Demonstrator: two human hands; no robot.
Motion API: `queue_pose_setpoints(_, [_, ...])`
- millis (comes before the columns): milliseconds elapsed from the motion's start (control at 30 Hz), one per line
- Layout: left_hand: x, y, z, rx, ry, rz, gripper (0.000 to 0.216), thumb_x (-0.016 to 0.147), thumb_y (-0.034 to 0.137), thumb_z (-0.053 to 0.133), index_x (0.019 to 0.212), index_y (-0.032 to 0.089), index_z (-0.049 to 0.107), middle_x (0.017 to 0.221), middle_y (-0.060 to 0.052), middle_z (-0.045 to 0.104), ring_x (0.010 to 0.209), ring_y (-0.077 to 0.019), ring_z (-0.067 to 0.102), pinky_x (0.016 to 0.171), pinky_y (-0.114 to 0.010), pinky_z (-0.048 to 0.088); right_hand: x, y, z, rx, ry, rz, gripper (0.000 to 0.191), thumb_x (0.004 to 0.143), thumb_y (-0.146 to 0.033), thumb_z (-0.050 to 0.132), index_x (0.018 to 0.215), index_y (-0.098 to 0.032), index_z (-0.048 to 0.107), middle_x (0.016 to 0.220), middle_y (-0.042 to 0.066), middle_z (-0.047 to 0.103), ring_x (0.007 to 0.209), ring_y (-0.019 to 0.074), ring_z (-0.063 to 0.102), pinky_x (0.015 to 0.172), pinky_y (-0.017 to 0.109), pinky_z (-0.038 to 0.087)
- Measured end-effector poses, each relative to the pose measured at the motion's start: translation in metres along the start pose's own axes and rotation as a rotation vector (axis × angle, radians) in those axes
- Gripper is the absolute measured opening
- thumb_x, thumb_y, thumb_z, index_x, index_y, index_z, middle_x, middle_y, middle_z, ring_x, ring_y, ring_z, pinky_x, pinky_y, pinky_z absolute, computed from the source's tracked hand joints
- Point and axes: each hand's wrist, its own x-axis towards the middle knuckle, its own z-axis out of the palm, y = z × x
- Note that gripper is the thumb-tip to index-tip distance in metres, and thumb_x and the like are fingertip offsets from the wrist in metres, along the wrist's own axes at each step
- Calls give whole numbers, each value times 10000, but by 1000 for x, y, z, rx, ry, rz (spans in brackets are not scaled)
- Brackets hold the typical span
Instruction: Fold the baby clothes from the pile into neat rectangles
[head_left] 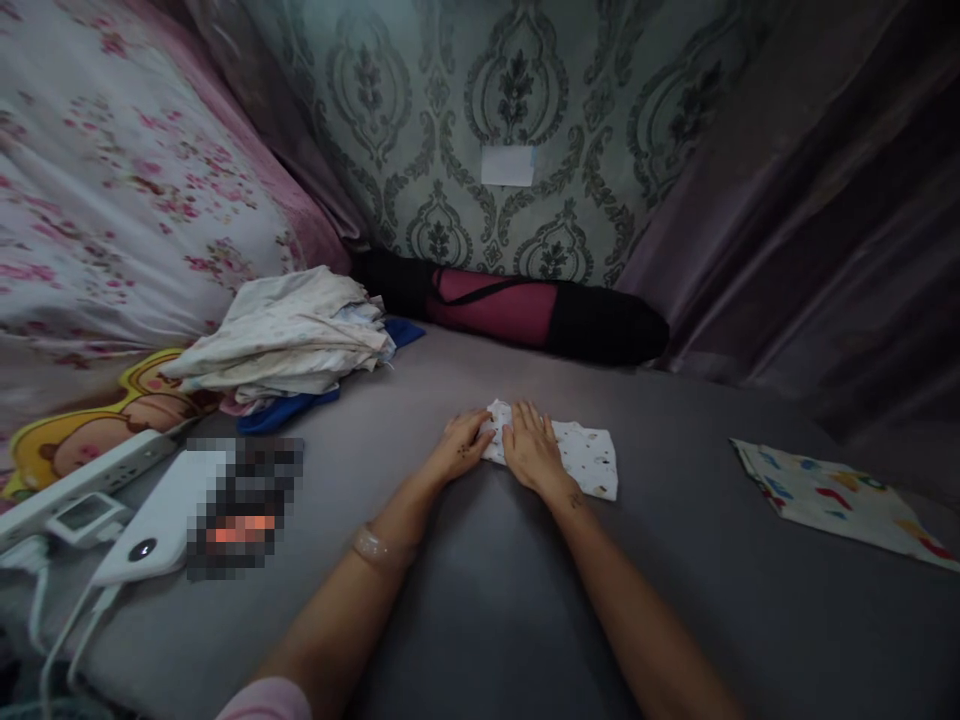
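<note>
A small folded white cloth (pixel 589 458) with a scattered dark print lies flat on the grey sheet in front of me. My right hand (pixel 532 447) rests palm down across it, fingers stretched out, covering part of its left half. At the cloth's left end is my left hand (pixel 461 443), its fingertips and thumb touching the edge with a gap between them. The underside of both palms is hidden.
A heap of pale clothes (pixel 292 330) sits at the left, near a yellow cartoon cushion (pixel 82 435), a power strip (pixel 90 480) and a white power bank (pixel 161 520). A black and red long bag (pixel 495 305) lies along the wall. Far right is a folded patterned cloth (pixel 840 495).
</note>
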Motion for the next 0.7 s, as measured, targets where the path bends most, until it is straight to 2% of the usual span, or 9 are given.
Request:
queue_pose_setpoints(100, [0,2,-3,14,28,-59,396,943,331,416,1298,186,515,1348,-98,555,1291,-228,461,1117,-465,294,2,-7,4,-15,-20,-28,573,959,-315,225,1451,-44,336,1527,147,298,1423,261,219,1150,440,145])
queue_pose_setpoints(200, [2,3,-5,7,63,-112,400,945,326,402,1297,178,523,1318,-102,580,1259,-226,495,1107,-448,318,4,-13,3,-26,-64,-13,579,953,-312,236,1439,-19,353,1512,171,321,1413,285,242,1144,454,153])
queue_pose_setpoints(333, [5,-1,-5,-33,110,-145,429,946,336,392,1294,127,530,1307,-131,586,1234,-231,519,1084,-406,362,7,-21,5,-12,11,-23,585,965,-326,212,1456,-29,325,1523,158,301,1419,271,227,1152,442,124])
queue_pose_setpoints(500, [8,-3,-6,-105,152,-192,420,953,337,372,1262,122,558,1290,-124,602,1213,-212,542,1062,-348,393,10,-29,12,0,-39,-9,594,954,-328,251,1452,-13,328,1522,160,302,1414,277,236,1144,441,147])
queue_pose_setpoints(633, [8,0,-9,-137,191,-232,404,955,331,369,1231,122,579,1249,-127,627,1179,-207,569,1043,-335,410,12,-38,12,-5,33,-16,577,957,-304,251,1445,-7,336,1523,175,294,1422,274,214,1150,441,111])
queue_pose_setpoints(700, [8,1,-10,-147,201,-237,399,957,332,365,1218,126,585,1232,-124,637,1164,-204,578,1031,-330,421,12,-42,15,1,-1,-43,584,962,-310,245,1450,1,320,1533,175,266,1429,273,193,1152,435,110])
